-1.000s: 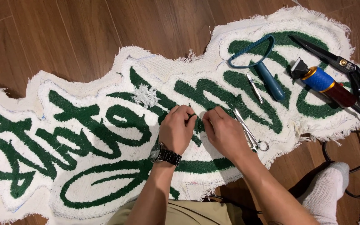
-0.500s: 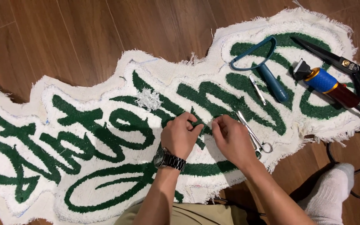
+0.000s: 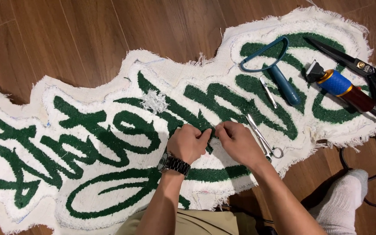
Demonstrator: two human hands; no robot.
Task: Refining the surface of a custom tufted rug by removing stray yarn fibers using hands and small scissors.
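left hand (image 3: pixel 188 141) | right hand (image 3: pixel 236 140) | both curled, fingertips pinching rug (image 3: pixel 109 143) pile

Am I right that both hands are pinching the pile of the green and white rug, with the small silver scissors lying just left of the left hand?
Not quite. In the head view both hands, left hand and right hand, do pinch the rug, but the small silver scissors lie just right of the right hand, not left of the left one.

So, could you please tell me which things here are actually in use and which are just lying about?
In use:
left hand
right hand
tufted rug

Lying about:
small scissors
tweezers
teal-handled tool
blue trimmer
black shears
yarn scraps
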